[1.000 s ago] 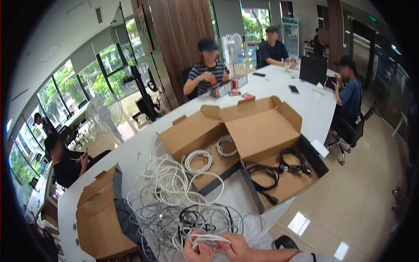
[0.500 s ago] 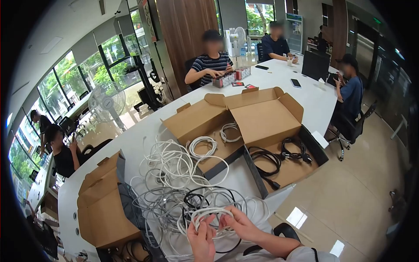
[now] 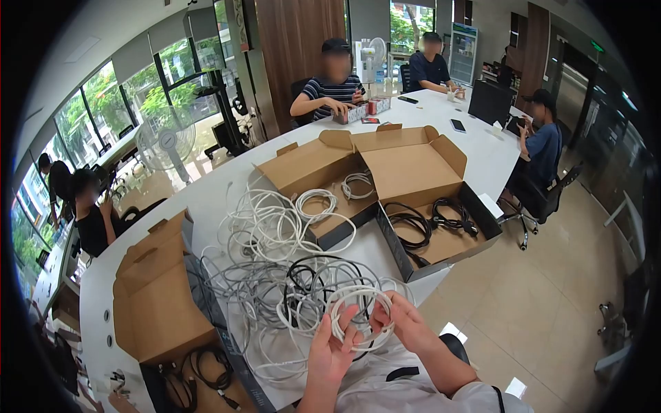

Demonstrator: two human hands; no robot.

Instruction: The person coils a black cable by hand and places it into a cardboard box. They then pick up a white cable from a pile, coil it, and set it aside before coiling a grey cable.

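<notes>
A coil of white cable is held between my two hands near the table's front edge. My left hand grips the coil's left side, fingers curled through the loop. On the opposite side, my right hand has its fingers closed round the cable. Just beyond lies a tangle of grey cables with some black cable in it. Loose white cable loops spread farther back, up to the open boxes.
One open cardboard box holds white coils; the adjoining box holds black cables. Another open box with dark cables stands at left. Several people sit around the white table, where a phone and a monitor also stand or lie.
The cable has gone from a bunched strand to a rounder, more open coil between my hands. The whole view has shifted slightly, and my hands appear farther right.
</notes>
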